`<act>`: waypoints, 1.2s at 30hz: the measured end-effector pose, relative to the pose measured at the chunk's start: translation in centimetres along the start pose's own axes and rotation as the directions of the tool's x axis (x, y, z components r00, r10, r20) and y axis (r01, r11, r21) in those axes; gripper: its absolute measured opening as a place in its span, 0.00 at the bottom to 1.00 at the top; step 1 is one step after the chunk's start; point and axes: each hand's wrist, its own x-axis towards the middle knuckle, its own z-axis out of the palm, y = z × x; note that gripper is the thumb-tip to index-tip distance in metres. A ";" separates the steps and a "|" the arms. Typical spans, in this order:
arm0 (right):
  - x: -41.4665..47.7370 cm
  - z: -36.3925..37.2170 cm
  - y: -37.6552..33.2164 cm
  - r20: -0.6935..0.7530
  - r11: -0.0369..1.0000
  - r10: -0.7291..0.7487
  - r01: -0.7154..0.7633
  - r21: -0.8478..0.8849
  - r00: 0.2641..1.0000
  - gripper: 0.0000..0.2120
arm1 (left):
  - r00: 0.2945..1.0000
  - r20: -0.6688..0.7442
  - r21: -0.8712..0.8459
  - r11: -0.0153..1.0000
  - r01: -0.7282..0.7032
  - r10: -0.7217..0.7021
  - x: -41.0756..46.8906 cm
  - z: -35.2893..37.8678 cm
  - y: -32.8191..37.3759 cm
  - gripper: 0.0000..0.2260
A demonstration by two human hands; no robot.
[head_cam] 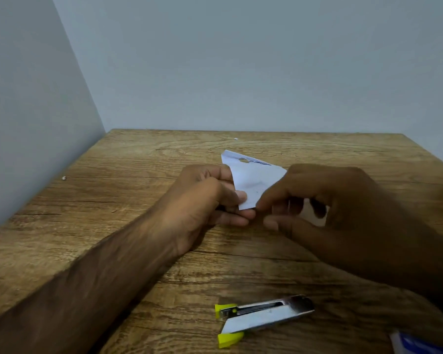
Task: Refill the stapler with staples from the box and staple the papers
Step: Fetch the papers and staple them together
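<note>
Head view: opened stapler (264, 316) lies nearer than the paper (253, 177), blue-white box (417, 343) nearer-right; left hand (202, 208) pinches paper, right hand (343, 213) curled against it, grip unclear.

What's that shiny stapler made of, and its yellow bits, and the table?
The stapler looks like bare metal: silvery and shiny, with light glinting off it. Its yellow tips look like matte plastic, probably. The table looks like wood, brown with grain lines and knots, though it may be only a printed wood-look surface.
</note>
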 end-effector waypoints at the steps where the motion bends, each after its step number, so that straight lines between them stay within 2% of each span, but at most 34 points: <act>1: -0.1 0.0 0.7 -0.068 0.993 0.000 -0.008 -0.117 0.998 0.10 | 1.000 0.002 0.013 1.000 0.010 -0.010 0.0 0.2 0.0 0.10; 3: 0.0 0.4 1.5 -0.051 0.976 0.031 -0.041 -0.214 0.998 0.12 | 1.000 -0.007 0.021 0.999 0.030 -0.030 -0.1 0.4 0.0 0.10; 8: 0.5 1.7 2.1 0.015 0.974 0.096 -0.091 -0.208 0.995 0.12 | 0.994 -0.012 0.055 0.992 0.112 -0.111 -0.6 0.8 0.3 0.15; 11: 0.6 2.0 2.4 0.079 0.970 0.143 -0.123 -0.211 0.987 0.13 | 0.997 -0.036 0.270 0.960 0.070 -0.062 -0.8 1.0 0.3 0.12; 14: 0.6 2.1 2.7 0.145 0.966 0.184 -0.151 -0.208 0.972 0.14 | 0.998 -0.066 0.467 0.884 0.031 0.000 -0.9 0.9 0.2 0.11; 16: 0.5 1.9 2.6 0.164 0.968 0.197 -0.165 -0.191 0.967 0.14 | 0.995 -0.079 0.665 0.747 0.009 0.058 -0.9 0.8 0.1 0.12; 18: 0.6 1.8 2.6 0.176 0.969 0.203 -0.172 -0.174 0.963 0.14 | 0.976 -0.094 0.888 0.460 -0.007 0.198 -0.7 0.5 -0.1 0.19; 19: 0.5 1.7 2.6 0.181 0.969 0.206 -0.174 -0.174 0.962 0.14 | 0.955 -0.081 0.942 0.335 -0.020 0.285 -0.7 0.3 -0.1 0.24; 21: 0.5 1.6 2.7 0.197 0.969 0.210 -0.178 -0.170 0.958 0.14 | 0.922 0.023 0.967 0.225 -0.119 0.386 -0.7 0.1 -0.3 0.26; 23: 0.5 1.5 3.1 0.205 0.971 0.212 -0.182 -0.155 0.956 0.14 | 0.906 0.195 0.947 0.167 -0.274 0.376 -0.5 -0.1 -0.5 0.18; 25: 0.5 1.2 3.7 0.199 0.970 0.216 -0.188 -0.151 0.956 0.14 | 0.885 0.312 0.915 0.143 -0.378 0.347 0.0 -0.1 -0.9 0.11; 27: 0.4 0.8 4.6 0.197 0.964 0.236 -0.204 -0.170 0.952 0.14 | 0.878 0.333 0.897 0.171 -0.407 0.345 0.6 0.2 -1.2 0.09; 36: -1.6 -3.3 10.4 0.118 0.909 0.380 -0.347 -0.229 0.917 0.12 | 0.866 0.398 0.866 0.186 -0.463 0.302 6.4 7.6 -1.4 0.10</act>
